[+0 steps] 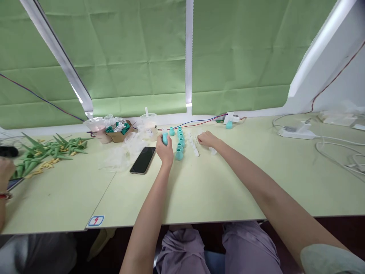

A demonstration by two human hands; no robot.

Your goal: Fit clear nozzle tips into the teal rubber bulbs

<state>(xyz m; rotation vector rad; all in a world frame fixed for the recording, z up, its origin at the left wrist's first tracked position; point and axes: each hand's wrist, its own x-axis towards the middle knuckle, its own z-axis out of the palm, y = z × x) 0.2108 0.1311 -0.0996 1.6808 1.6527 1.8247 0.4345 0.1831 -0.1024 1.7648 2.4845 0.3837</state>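
My left hand [165, 151] is closed around a small teal vase-shaped piece [164, 139], whose top shows above the fingers. Just right of it, several similar hollow teal pieces [179, 154] stand in a row on the table. A line of small white pieces [195, 147] lies between that row and my right hand [207, 139]. The right hand's fingers are curled in over the tabletop, and whatever they hold is hidden. Close to its wrist lies a small translucent piece [213, 151].
A black phone [143, 160] and crumpled clear plastic [118, 156] lie left of my hands. Behind are drink cups [150, 127] and a small cardboard box [121, 135]. Another person's hand [5, 171] is near green parts [57, 148]. A power strip [296, 133] sits right.
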